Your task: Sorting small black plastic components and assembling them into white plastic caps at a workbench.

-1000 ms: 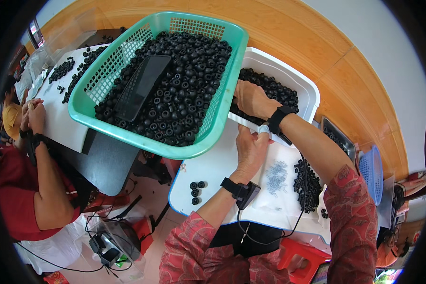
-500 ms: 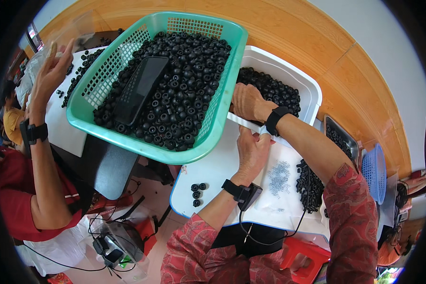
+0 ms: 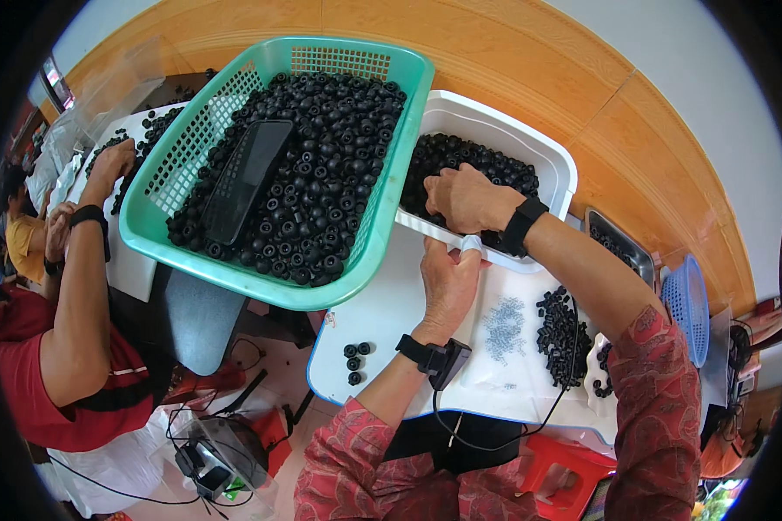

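My right hand (image 3: 473, 200) is inside the white basin (image 3: 558, 169), its curled fingertips down among small round black parts (image 3: 517, 180). What those fingers hold, if anything, is hidden. At the basin's near rim, my left hand (image 3: 448, 285) grips the edge with the thumb up against it; a white cover shows on one fingertip. To the left, a green plastic basket (image 3: 235, 271) overlaps the basin's left end. It is heaped with similar black parts (image 3: 330, 165), and a dark phone (image 3: 248, 182) lies on top.
On the white table (image 3: 391, 304) lie tiny clear pieces (image 3: 504, 330), a pile of black cylindrical parts (image 3: 565, 334) and several black parts (image 3: 354, 365). A metal tray (image 3: 617, 243) and blue basket (image 3: 686, 308) stand right. A co-worker's hand (image 3: 113, 161) reaches a table at left.
My right hand has come out from beside the green basket toward the basin's middle. My left hand stays at the rim. The co-worker's raised hand has dropped to the other table.
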The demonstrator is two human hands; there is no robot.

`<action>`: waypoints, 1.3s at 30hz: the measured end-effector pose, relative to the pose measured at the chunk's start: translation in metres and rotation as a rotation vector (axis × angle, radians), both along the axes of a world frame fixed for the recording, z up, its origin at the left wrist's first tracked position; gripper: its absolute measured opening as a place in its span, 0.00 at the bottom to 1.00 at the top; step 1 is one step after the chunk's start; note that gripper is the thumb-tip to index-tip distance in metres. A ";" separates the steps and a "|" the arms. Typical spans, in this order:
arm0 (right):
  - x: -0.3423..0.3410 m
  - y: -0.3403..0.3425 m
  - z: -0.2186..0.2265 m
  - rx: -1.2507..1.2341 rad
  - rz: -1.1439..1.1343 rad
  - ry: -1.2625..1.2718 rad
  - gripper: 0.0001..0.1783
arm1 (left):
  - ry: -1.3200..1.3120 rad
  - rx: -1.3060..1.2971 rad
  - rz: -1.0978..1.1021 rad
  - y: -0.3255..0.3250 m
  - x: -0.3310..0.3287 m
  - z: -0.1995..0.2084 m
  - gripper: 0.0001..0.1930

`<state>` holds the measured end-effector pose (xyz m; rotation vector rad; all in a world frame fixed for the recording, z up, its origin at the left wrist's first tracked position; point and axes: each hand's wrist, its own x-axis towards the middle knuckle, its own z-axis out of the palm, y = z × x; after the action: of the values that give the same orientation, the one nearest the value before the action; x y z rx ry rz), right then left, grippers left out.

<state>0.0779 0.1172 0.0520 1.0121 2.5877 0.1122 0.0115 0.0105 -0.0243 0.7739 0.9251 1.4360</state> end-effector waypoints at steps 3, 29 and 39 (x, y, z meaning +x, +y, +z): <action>-0.002 -0.001 0.001 -0.001 -0.012 -0.033 0.11 | 0.003 -0.020 -0.030 -0.001 0.000 0.004 0.21; 0.008 -0.011 0.006 0.071 -0.016 -0.126 0.14 | 0.012 0.048 0.004 0.002 0.011 -0.012 0.18; -0.005 -0.001 -0.021 0.129 -0.173 -0.224 0.17 | -0.078 0.070 -0.052 0.001 0.007 -0.007 0.15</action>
<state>0.0726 0.1165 0.0314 1.1914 2.3055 0.3312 0.0189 0.0118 -0.0316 0.7831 0.7937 1.4490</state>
